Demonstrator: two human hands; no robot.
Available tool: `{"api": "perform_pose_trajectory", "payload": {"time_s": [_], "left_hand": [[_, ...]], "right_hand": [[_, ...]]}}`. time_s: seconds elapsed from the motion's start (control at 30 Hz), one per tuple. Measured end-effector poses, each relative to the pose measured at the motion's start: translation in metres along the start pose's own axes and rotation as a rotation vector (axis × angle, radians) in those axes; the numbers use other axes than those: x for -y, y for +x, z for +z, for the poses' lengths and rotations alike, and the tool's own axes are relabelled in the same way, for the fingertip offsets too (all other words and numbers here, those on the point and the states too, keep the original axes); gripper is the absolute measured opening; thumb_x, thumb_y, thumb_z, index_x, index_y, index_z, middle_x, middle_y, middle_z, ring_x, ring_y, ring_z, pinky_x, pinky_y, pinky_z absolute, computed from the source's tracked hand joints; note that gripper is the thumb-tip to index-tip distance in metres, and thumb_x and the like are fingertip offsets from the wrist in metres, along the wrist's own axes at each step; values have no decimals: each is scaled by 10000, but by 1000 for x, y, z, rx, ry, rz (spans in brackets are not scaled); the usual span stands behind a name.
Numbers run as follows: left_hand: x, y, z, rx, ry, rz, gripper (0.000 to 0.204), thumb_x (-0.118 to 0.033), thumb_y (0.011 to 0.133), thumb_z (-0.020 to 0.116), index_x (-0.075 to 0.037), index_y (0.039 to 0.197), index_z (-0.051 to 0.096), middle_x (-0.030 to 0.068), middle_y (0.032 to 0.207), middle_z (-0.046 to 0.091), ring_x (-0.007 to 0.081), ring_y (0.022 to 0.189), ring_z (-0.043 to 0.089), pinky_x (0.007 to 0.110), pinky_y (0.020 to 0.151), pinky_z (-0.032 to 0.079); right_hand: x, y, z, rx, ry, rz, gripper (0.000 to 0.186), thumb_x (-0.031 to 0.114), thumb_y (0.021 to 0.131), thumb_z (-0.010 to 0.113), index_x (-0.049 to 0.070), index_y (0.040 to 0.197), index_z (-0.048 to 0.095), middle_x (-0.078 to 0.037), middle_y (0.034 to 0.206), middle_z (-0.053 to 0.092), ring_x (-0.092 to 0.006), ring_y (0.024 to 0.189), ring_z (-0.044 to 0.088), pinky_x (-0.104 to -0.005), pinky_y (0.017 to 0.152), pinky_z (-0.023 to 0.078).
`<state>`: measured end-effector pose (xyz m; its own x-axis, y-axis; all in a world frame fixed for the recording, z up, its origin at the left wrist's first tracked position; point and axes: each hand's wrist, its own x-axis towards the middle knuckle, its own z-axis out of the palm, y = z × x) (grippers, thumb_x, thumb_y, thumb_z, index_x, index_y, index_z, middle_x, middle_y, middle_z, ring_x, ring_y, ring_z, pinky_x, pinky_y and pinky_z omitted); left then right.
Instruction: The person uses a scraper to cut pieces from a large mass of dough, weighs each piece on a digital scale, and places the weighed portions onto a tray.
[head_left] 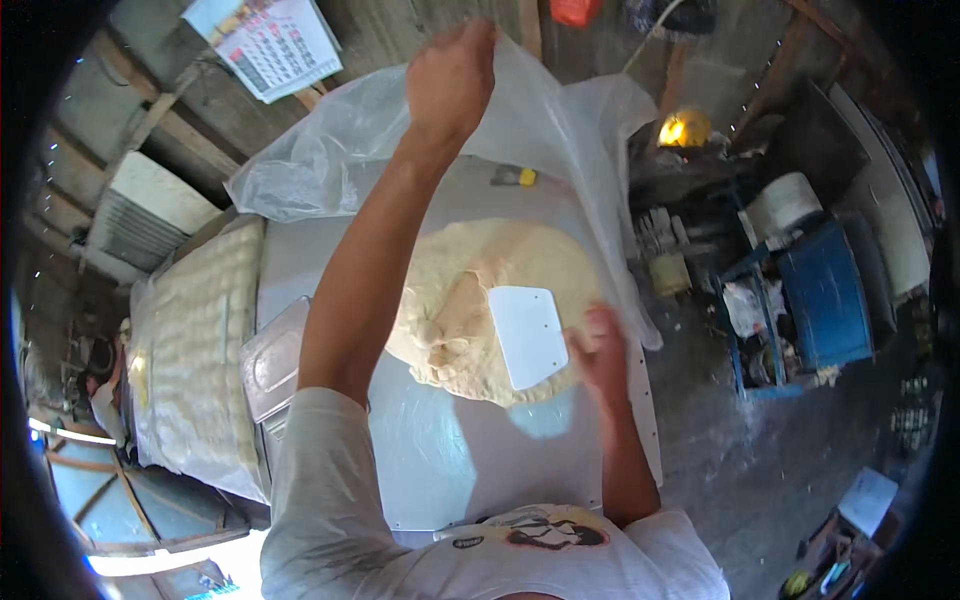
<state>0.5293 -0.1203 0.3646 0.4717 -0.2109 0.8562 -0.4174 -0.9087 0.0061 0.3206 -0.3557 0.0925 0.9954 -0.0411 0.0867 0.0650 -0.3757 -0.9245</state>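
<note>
In the head view, the left hand (452, 80) is a fist on the crumpled clear plastic sheet (340, 130) beyond the broad, pale dough mass (465, 305), its fingertips hidden; the blurred right hand (600, 358), loosely open, sits at the dough's right edge, so the dough lies to its left, and the flat white plastic scraper (528, 338) rests on the dough just beside it, contact hard to tell

A wall calendar (275, 48) carries rows of printed figures, some red and some dark, on white paper, too small to make out reliably. The person's pale shirt (600, 560) bears a small dark label (467, 543) with light lettering on the chest, beside a larger dark printed picture (556, 533).
</note>
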Motion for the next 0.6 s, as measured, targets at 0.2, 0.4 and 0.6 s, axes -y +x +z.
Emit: {"api": "perform_pose_trajectory", "payload": {"time_s": [0.2,0.4,0.6], "left_hand": [[-46,59,-186,181,-662,-547,267,-289,965,519,-66,1111,543,123,1092,529,273,1030,517,481,904,366],[-169,-125,-245,-212,-939,-672,429,-278,1045,334,32,1332,411,185,1346,431,264,1281,372,352,1101,264],[-217,-269,-412,-287,-450,-681,570,-249,931,551,22,1395,360,231,1296,512,356,1269,449,421,1072,348]], "right_hand": [[87,65,-107,-498,-337,-457,1172,303,625,881,19,1505,162,-233,1549,181,-380,1420,211,-473,1146,216],[178,33,6,552,1081,-567,1082,296,670,857,54,1506,213,-162,1533,269,-307,1404,263,-467,1137,242],[288,-160,74,473,662,-468,442,164,918,633,11,1318,522,-104,1273,581,-282,1074,592,-406,950,472]]}}
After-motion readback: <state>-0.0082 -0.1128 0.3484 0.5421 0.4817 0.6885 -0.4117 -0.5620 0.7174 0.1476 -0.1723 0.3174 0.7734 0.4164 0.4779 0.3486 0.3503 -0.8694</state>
